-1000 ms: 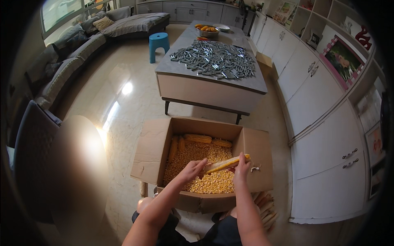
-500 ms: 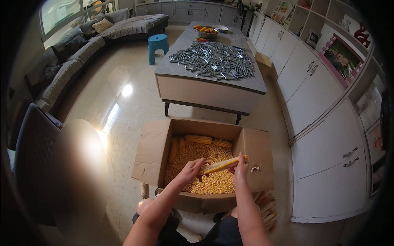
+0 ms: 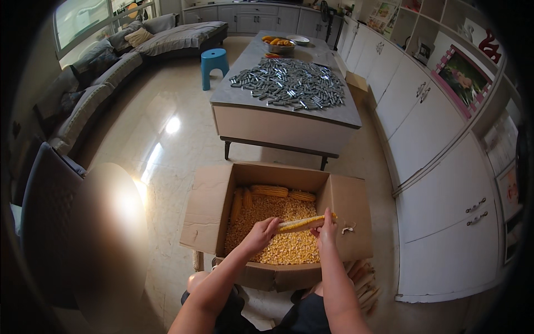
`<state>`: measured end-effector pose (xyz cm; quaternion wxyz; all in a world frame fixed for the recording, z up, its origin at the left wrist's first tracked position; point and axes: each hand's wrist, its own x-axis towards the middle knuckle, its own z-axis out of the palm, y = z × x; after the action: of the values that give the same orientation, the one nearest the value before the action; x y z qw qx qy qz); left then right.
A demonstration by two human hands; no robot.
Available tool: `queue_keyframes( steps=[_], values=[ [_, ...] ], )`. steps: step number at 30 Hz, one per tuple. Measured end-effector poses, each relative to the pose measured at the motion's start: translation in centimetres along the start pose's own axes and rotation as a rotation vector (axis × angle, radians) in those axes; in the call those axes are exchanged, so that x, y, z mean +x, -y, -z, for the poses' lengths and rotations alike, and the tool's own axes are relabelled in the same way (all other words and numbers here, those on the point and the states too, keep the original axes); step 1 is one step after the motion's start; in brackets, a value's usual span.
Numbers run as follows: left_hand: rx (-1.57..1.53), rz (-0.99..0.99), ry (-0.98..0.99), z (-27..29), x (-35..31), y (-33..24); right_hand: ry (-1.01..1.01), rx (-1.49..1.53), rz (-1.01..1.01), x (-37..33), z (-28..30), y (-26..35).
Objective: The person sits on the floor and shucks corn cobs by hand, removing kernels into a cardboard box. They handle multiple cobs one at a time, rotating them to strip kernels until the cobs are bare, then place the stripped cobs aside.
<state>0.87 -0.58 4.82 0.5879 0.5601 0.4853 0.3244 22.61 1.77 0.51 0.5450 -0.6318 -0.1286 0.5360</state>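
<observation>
Between my two hands, a partly shelled corn cob is held nearly level over an open cardboard box. Its pale core shows, with strips of yellow kernels left along the edges. My left hand is closed around the cob's left end. My right hand grips the right end, thumb on top. Loose corn kernels cover the inside of the box. Several whole corn cobs lie on the kernels along its back and left walls.
Bare cobs are piled on the floor right of the box. Beyond it stands a grey-topped table with many small silvery cylinders and a bowl of corn. A blue stool is left of the table; white cabinets line the right.
My left hand's fingers have drawn in closer around the cob's left end. The cob has turned slightly and sits a little more level. My right hand stays almost in place.
</observation>
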Motion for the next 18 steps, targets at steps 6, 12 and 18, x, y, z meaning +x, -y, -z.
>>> queue_keyframes(
  steps=[6, 12, 18],
  values=[
    [-0.145, 0.185, 0.073, 0.6, 0.1, -0.5, -0.001, -0.018, 0.028, -0.3, -0.2, 0.0],
    [-0.656, 0.199, 0.339, 1.9, 0.7, 0.4, -0.045, 0.049, 0.0, -0.6, -0.1, 0.8],
    [-0.389, 0.002, 0.11, 0.4, 0.1, -0.5, -0.078, 0.069, -0.057, -0.7, 0.0, 1.1]
  ],
)
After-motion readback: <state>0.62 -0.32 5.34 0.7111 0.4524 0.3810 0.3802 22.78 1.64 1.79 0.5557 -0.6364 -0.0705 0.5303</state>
